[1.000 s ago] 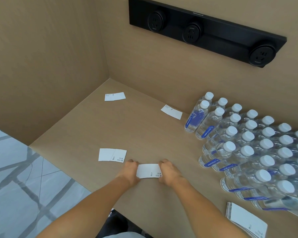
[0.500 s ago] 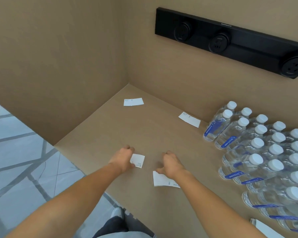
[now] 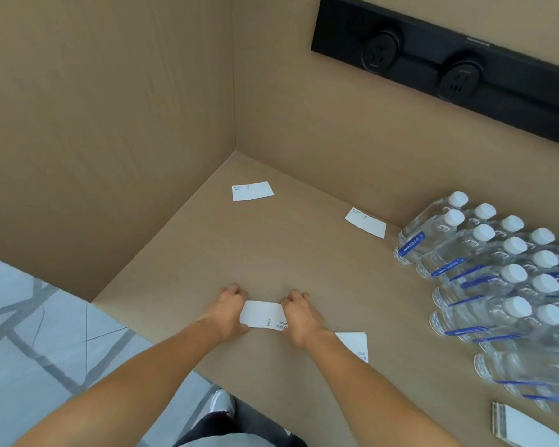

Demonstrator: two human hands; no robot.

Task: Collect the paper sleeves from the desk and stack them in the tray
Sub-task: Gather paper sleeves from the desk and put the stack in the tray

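Note:
A white paper sleeve (image 3: 262,314) lies near the front edge of the wooden desk (image 3: 271,250). My left hand (image 3: 228,306) grips its left end and my right hand (image 3: 299,312) grips its right end. Another sleeve (image 3: 355,345) rests on the desk just right of my right wrist. Two more lie farther back: one sleeve (image 3: 251,191) near the corner, one sleeve (image 3: 365,222) by the back wall. A stack of sleeves (image 3: 523,429) sits at the bottom right. No tray is in view.
Several rows of capped water bottles (image 3: 497,272) fill the right side of the desk. A black socket strip (image 3: 449,66) is fixed to the back wall. Wooden walls close the desk at left and back. Tiled floor (image 3: 29,333) lies below left.
Both hands let go of the first sleeve, which now lies by my right wrist. My left hand reached the second sleeve; now both hands hold it between them. The view shifted left.

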